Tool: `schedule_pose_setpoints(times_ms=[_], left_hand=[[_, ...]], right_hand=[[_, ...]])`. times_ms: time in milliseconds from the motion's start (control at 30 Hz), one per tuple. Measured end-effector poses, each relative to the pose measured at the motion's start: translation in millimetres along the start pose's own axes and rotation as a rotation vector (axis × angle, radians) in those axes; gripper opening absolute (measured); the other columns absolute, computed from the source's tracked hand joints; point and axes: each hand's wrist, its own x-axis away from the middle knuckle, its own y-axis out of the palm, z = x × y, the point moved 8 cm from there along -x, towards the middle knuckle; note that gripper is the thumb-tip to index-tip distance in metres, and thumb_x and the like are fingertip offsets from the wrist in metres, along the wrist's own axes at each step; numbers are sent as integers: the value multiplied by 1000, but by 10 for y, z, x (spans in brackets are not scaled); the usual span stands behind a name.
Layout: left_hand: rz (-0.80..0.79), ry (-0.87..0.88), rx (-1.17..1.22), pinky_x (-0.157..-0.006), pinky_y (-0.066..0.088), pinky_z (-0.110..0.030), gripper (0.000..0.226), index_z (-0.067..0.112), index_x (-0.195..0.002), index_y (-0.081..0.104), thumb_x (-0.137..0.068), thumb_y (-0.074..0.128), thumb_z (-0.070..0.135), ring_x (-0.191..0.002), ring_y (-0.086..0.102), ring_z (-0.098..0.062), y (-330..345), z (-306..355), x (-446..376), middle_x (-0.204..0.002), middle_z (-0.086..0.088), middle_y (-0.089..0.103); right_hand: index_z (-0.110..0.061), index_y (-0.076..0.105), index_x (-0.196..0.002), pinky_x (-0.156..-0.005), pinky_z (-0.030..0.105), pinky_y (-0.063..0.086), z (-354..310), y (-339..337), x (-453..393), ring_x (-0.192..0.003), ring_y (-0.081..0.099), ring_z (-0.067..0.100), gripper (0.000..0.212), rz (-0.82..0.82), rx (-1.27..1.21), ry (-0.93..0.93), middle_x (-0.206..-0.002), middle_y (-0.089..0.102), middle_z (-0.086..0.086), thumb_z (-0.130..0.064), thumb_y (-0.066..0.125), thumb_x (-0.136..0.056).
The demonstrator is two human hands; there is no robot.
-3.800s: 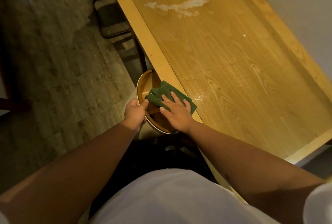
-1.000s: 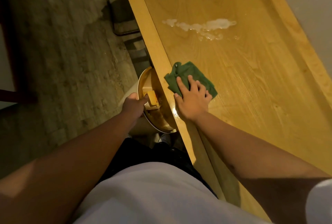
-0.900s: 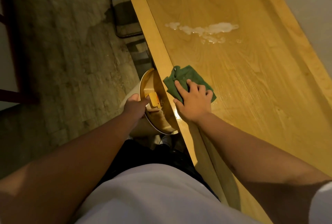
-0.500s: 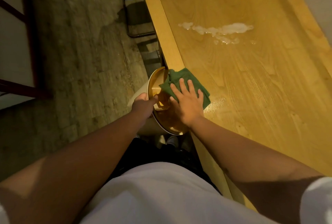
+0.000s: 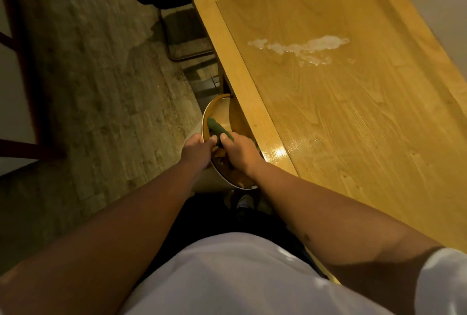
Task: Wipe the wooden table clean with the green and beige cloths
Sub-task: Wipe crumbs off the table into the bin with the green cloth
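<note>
The wooden table (image 5: 353,117) runs along the right, with a pale whitish spill (image 5: 300,47) on its far part and a shiny wet patch near its left edge. My right hand (image 5: 240,152) grips the bunched green cloth (image 5: 217,128) over the mouth of a round bin (image 5: 214,115) that sits just below the table's left edge. My left hand (image 5: 198,149) holds the bin's rim, close beside the right hand. No beige cloth shows.
A metal-framed chair (image 5: 187,34) stands by the table's left side farther ahead. Dark furniture legs (image 5: 30,82) cross the wooden floor at the left. A pale wall lies along the table's right edge.
My right hand slid the green cloth off the table's left edge and now holds it bunched over the bin. My left hand stayed on the bin's rim.
</note>
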Motion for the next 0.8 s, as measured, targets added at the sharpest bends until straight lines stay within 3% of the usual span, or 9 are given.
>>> schedule_pose_setpoints(times_ms=[67,133,267,333,367,433,533,667,800], left_hand=[[-27,12,-19,-94,54,-59,8,22,-97,67,-95,63,28,-105,66,-37,-52,52,-63,-111,-17,70],[-52,9,-2,-94,55,-58,6,24,-92,65,-96,63,28,-103,67,-35,-128,102,-131,-109,-15,70],[-97,27,-2,-93,54,-61,13,18,-99,63,-96,63,31,-106,66,-39,-280,247,-315,-111,-21,67],[-107,15,-11,-84,59,-56,19,16,-102,63,-95,63,33,-97,68,-38,-332,301,-421,-109,-21,68],[-111,0,-15,-71,61,-47,17,16,-99,63,-96,63,34,-85,69,-33,-352,329,-464,-102,-18,68],[-127,-31,4,-47,49,-29,14,18,-95,61,-98,61,32,-61,60,-21,-371,388,-549,-85,-12,63],[-173,-43,81,-57,48,-29,13,15,-101,62,-100,59,28,-71,60,-24,-377,483,-645,-88,-13,64],[-148,-57,87,-66,48,-36,14,16,-97,61,-99,61,29,-80,58,-27,-421,557,-739,-94,-15,65],[-94,-64,62,-58,46,-31,15,16,-92,61,-97,64,30,-77,56,-25,-456,558,-865,-91,-14,64]], right_hand=[[-15,67,-108,-80,30,49,38,22,-18,-101,64,28,42,8,-343,150,-100,69,5,-44,38,-101],[-17,66,-113,-80,26,53,70,60,-39,-98,68,18,36,3,-537,249,-107,71,6,-39,39,-105],[-15,61,-122,-101,46,49,-35,61,-135,-110,66,28,38,55,-834,302,-117,71,13,-39,36,-106],[-17,60,-124,-103,50,48,-134,-18,-195,-112,66,29,38,103,-897,291,-119,70,13,-40,35,-106],[-16,58,-128,-102,49,48,-180,-75,-217,-113,66,29,41,132,-927,291,-121,69,14,-41,35,-106],[-15,54,-135,-94,45,52,-265,-218,-248,-114,65,30,44,185,-1041,286,-125,67,15,-42,35,-106],[-15,53,-136,-88,41,53,-373,-546,-247,-116,63,31,44,275,-1185,267,-129,64,16,-42,39,-105],[-10,54,-135,-100,48,49,-374,-1177,-247,-117,62,35,51,414,-1236,230,-129,64,19,-48,42,-102],[-13,58,-129,-95,49,52,-304,-2005,-242,-113,66,34,50,565,-1178,153,-123,68,16,-51,39,-102]])
